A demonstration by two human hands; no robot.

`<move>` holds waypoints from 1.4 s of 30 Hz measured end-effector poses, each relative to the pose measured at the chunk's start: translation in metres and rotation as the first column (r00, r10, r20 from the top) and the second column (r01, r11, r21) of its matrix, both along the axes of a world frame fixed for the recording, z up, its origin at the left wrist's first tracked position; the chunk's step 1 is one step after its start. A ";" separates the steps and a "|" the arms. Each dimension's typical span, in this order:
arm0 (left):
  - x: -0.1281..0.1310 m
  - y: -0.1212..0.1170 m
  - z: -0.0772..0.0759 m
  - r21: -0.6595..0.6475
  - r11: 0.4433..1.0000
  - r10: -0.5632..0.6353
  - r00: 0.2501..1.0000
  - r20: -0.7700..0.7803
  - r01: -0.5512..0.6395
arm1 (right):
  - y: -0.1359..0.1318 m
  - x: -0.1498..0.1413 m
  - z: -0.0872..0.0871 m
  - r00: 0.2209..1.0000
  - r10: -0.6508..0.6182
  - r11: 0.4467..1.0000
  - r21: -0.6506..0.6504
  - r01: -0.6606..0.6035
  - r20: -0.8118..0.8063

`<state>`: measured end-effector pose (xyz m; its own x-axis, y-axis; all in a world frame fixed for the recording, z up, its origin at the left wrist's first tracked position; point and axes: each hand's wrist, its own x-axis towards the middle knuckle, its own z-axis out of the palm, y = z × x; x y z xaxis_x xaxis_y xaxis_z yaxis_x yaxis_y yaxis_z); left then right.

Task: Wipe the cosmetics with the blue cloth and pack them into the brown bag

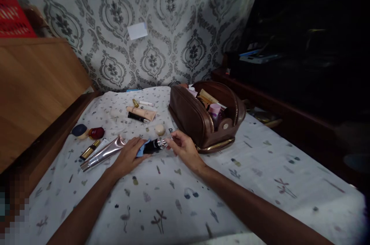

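A black cosmetic tube (150, 146) with a shiny silver cap end lies sideways between my two hands, just above the bedsheet. My left hand (131, 156) is closed around its far end, with a light blue cloth (141, 150) showing between palm and tube. At the silver end, the fingers of my right hand (185, 150) pinch the cap. Beside my left hand rests a long metallic pink tube (104, 154). A small round cream-coloured item (159, 129) sits just beyond the black tube. An open brown makeup bag (187, 117) stands behind my right hand, filled with cosmetics.
Farther back lie a beige tube (141, 113), a black tube (138, 117) and a white stick (146, 103). To the left are a gold-and-black tube (90, 149), a dark red item (96, 133) and a navy-and-beige sponge (79, 131). A wooden cabinet (40, 94) borders the left side.
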<state>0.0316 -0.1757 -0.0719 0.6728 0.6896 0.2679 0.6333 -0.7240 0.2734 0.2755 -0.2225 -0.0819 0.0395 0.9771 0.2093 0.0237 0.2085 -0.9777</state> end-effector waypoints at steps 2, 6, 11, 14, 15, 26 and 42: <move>-0.002 0.001 -0.003 -0.024 1.000 0.003 0.999 0.039 -0.002 | 0.001 -0.001 0.001 0.993 0.043 0.999 -0.018 -0.045 -0.108; -0.004 0.001 -0.005 -0.071 0.997 0.021 0.995 0.099 -0.014 | 0.003 -0.001 0.003 0.970 0.052 0.998 -0.012 -0.056 -0.236; 0.000 0.000 -0.004 -0.041 0.997 0.070 0.993 0.100 -0.066 | 0.002 0.001 0.006 0.955 0.048 0.999 0.005 -0.049 -0.293; 0.002 -0.002 -0.002 0.055 0.996 0.062 0.996 0.067 -0.066 | 0.002 0.002 0.009 0.962 0.044 0.999 -0.002 -0.046 -0.271; 0.002 -0.003 -0.001 0.101 0.992 0.067 0.996 0.059 -0.072 | 0.002 0.002 0.010 0.968 0.041 0.999 0.001 -0.042 -0.249; 0.061 -0.034 0.021 0.220 0.975 -0.028 0.995 0.098 0.006 | 0.000 0.002 0.009 0.984 0.066 0.996 0.077 -0.054 -0.166; 0.032 -0.009 0.004 -0.036 0.999 0.028 0.998 0.053 -0.026 | 0.003 -0.001 -0.003 0.982 0.081 0.996 -0.016 -0.085 -0.173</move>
